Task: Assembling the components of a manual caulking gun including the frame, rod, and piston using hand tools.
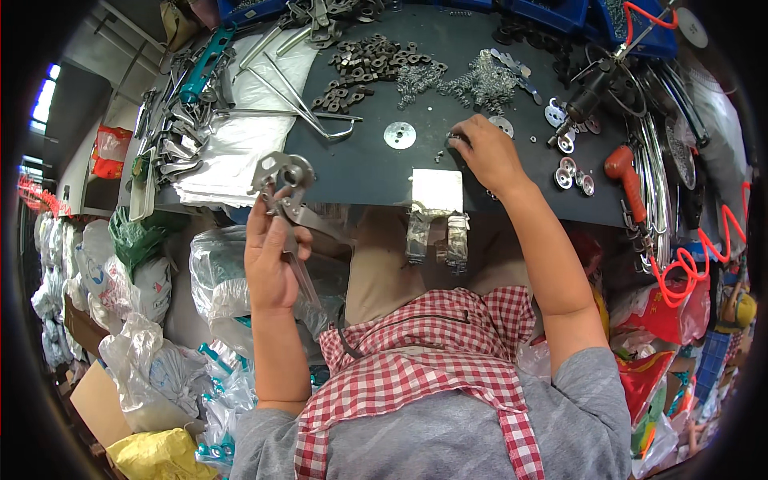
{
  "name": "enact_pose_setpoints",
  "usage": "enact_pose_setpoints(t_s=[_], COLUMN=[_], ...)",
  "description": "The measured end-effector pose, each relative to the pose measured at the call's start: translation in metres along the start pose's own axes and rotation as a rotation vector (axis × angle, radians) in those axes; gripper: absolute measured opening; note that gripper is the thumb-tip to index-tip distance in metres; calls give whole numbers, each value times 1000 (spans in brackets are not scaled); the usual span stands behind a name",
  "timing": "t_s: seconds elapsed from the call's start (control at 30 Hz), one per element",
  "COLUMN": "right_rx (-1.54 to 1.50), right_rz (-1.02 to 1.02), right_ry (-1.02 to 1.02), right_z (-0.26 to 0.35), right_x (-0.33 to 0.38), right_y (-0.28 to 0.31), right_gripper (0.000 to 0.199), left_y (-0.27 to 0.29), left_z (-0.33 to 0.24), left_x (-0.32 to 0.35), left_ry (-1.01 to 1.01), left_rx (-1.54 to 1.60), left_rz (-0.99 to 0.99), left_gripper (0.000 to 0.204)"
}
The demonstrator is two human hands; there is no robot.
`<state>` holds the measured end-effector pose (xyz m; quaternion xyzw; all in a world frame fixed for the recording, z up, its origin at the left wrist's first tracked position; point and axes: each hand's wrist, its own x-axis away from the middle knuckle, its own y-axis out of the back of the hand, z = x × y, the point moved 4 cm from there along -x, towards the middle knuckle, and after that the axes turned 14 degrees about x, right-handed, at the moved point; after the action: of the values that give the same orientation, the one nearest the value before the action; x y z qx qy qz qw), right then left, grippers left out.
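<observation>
My left hand [272, 260] is closed around a metal hand tool part [290, 178] with a round wheel-like head and long flat handles, held up in front of the table's near edge. Over the tabletop, my right hand [484, 152] has its thumb and fingers pinched together. Something small and dark may sit at those fingertips, but I cannot make it out. Small metal pieces [439, 154] lie just beside the fingertips. A flat metal disc [399, 135] rests left of my right hand, and another disc [502, 126] lies partly behind it.
A metal block fixture [437, 192] sits at the table's near edge. Farther back are piles of dark metal links [364, 68] and coil springs [484, 84]. Metal handles [180, 144] and a teal piece [208, 64] lie left; an orange-handled tool [626, 180] and red coiled hose [680, 276] are right.
</observation>
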<state>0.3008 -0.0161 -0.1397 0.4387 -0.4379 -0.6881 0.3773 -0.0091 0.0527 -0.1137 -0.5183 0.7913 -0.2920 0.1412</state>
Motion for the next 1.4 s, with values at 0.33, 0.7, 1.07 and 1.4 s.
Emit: enact_pose_setpoints(t_s=[0.33, 0.7, 1.07, 1.4], right_rx=[-1002, -1111, -817, 640], right_rz=[65, 116, 125, 179], right_ry=[115, 59, 194, -397], right_z=[102, 112, 65, -138], right_x=[49, 43, 30, -63], right_y=[66, 83, 71, 13], right_gripper=[22, 22, 18, 21], left_y=[-64, -90, -75, -62], left_z=[20, 13, 24, 34], left_x=[12, 16, 21, 22], left_ry=[136, -535, -338, 40], left_rx=[149, -410, -406, -189], left_rz=[169, 341, 323, 172], left_gripper=[31, 25, 24, 34])
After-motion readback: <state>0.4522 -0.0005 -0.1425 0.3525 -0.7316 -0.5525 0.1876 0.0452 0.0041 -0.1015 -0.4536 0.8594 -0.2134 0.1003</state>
